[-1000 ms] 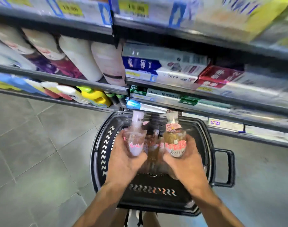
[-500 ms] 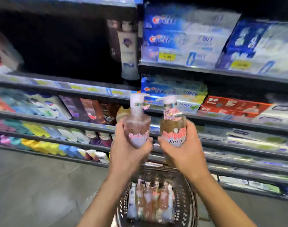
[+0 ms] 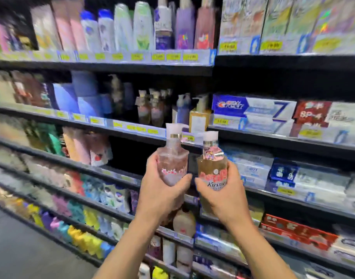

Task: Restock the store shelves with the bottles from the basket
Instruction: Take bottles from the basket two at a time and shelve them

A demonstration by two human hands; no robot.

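My left hand (image 3: 159,190) grips a clear pink bottle (image 3: 172,158) with a white cap, held upright. My right hand (image 3: 223,196) grips an amber bottle (image 3: 212,168) with a white cap and a "Kustie" label, also upright. Both bottles are raised side by side in front of the shelf edge (image 3: 132,130) that carries yellow price tags. Behind that edge stand similar clear bottles (image 3: 150,109) with tags on their necks. The basket is out of view.
Shelves fill the view: shampoo bottles (image 3: 142,27) on the top row, toothpaste boxes (image 3: 253,109) at right, a yellow pump bottle (image 3: 198,115) beside the similar bottles, and colourful tubes (image 3: 82,234) on the low rows. Grey floor (image 3: 21,248) lies at lower left.
Both hands lifted the two bottles out of the basket and up to shelf height. My view swung upward from the basket to the upper shelves; the basket left the frame.
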